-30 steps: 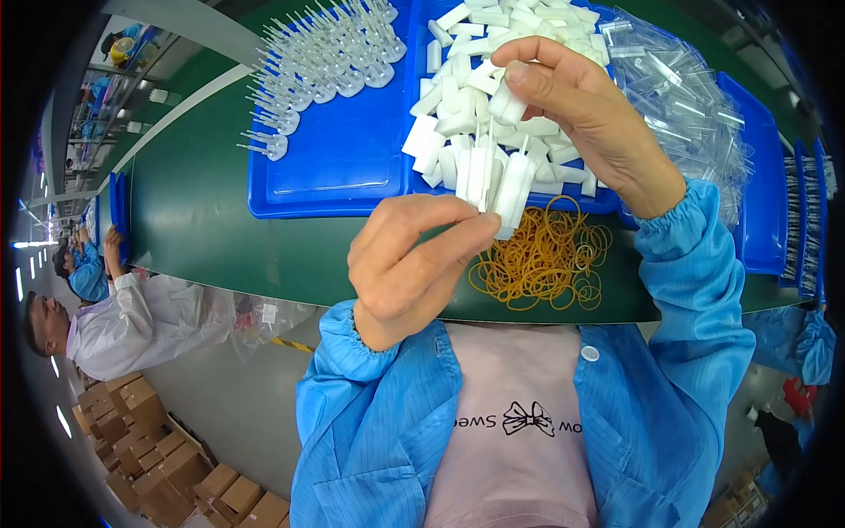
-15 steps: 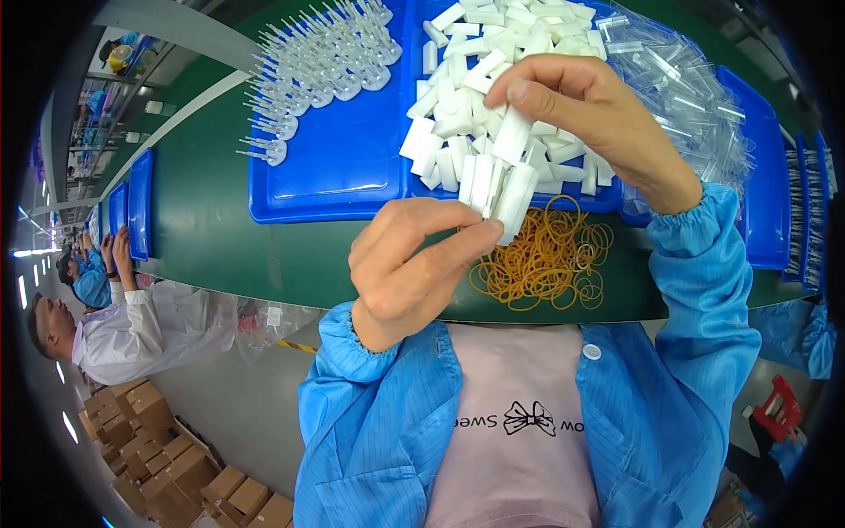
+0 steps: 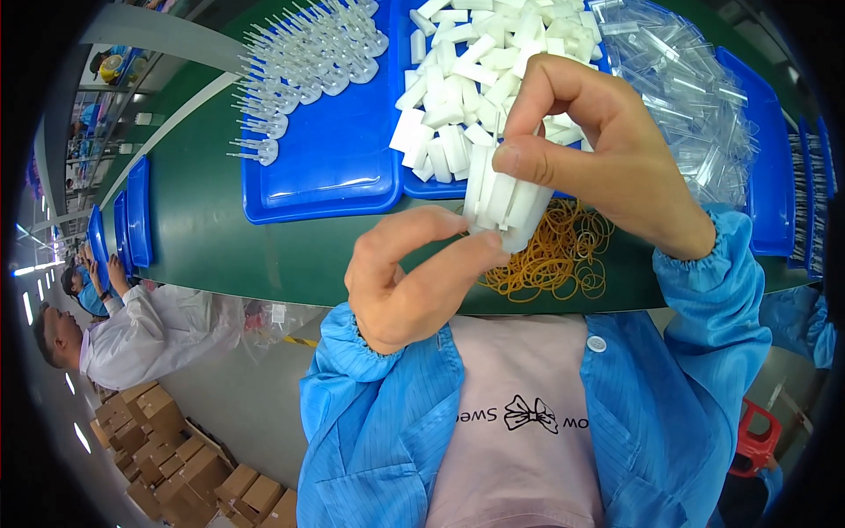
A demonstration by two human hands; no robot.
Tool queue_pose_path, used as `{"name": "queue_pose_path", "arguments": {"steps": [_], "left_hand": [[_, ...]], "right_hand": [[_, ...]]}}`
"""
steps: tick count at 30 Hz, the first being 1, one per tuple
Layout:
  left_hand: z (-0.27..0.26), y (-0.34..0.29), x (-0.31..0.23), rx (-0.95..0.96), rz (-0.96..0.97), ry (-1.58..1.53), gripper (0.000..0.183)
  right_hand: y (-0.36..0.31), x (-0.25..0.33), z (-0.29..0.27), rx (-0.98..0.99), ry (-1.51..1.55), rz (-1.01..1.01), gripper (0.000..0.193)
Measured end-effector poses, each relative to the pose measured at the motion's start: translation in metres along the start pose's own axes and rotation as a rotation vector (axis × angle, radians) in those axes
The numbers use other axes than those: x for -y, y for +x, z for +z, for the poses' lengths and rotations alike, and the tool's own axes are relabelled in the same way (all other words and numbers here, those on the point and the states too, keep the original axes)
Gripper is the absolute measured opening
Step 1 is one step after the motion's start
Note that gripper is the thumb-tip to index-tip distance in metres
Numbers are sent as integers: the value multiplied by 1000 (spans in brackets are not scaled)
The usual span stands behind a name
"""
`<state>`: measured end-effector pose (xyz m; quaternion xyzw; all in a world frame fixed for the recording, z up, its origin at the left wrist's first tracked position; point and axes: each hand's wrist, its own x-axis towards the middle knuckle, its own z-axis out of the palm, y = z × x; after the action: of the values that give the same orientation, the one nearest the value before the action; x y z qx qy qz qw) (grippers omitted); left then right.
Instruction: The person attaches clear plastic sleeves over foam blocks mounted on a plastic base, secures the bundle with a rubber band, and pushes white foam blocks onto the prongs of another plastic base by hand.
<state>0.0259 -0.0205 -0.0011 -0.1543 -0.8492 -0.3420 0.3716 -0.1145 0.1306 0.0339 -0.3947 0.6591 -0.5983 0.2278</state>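
Note:
Between my hands is a bundle of white foam blocks (image 3: 509,195), standing side by side around a clear plastic base, with a thin pin showing at the top. My left hand (image 3: 409,277) grips the bottom of the bundle with thumb and fingertips. At its upper right side, my right hand (image 3: 603,145) presses a block with thumb and index finger. Behind them a heap of loose white foam blocks (image 3: 480,70) fills a blue tray. Yellow rubber bands (image 3: 563,255) lie piled on the green table beneath the bundle.
To the left, a blue tray (image 3: 326,167) holds rows of clear plastic pieces with upright pins (image 3: 304,66). Clear plastic tubes (image 3: 678,97) are heaped at right. Blue trays with parts stand at far right. Other people sit at left along the table, near cardboard boxes (image 3: 176,458).
My right hand has come down with its foam block, which now sits against the bundle instead of above it. The view has shifted slightly.

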Motion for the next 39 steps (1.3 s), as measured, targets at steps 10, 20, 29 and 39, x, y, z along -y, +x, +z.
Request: {"name": "queue_pose_path", "arguments": {"steps": [10, 20, 29, 39], "left_hand": [[8, -2, 6, -36, -118, -104, 69], [23, 14, 1, 187, -680, -872, 96], [23, -1, 11, 77, -785, -1009, 63], [18, -10, 9, -80, -1027, -1051, 45]], "right_hand": [[-12, 2, 6, -126, -150, -165, 20], [-19, 5, 15, -189, -729, -340, 31], [-34, 7, -12, -278, -637, -418, 25], [-63, -56, -2, -115, -1157, -176, 13]]}}
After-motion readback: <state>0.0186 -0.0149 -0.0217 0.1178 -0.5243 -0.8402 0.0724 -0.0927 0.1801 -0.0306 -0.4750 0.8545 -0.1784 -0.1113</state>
